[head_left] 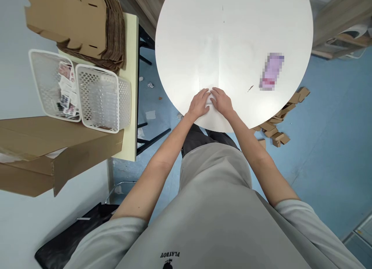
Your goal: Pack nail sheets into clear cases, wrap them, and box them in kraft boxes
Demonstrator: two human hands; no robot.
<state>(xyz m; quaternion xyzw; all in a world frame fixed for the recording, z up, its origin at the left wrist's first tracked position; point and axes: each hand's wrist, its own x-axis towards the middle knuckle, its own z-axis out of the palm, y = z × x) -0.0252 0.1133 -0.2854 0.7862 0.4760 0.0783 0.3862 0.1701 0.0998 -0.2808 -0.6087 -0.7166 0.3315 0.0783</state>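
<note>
Both of my hands rest side by side on the near edge of a round white table (232, 40). My left hand (198, 104) lies palm down with fingers stretched forward. My right hand (222, 101) lies beside it, fingers curved inward towards the left one. Between and under the fingertips sits a small white flat thing (209, 99), hard to tell apart from the tabletop. Both hands press on it.
A blurred purple object (271, 72) lies on the table's right side. To the left, a pale side table (130, 106) carries two white mesh baskets (101, 98), a stack of flat cardboard (87, 25) and a long cardboard box (58, 152). Small cardboard boxes (276, 129) litter the blue floor.
</note>
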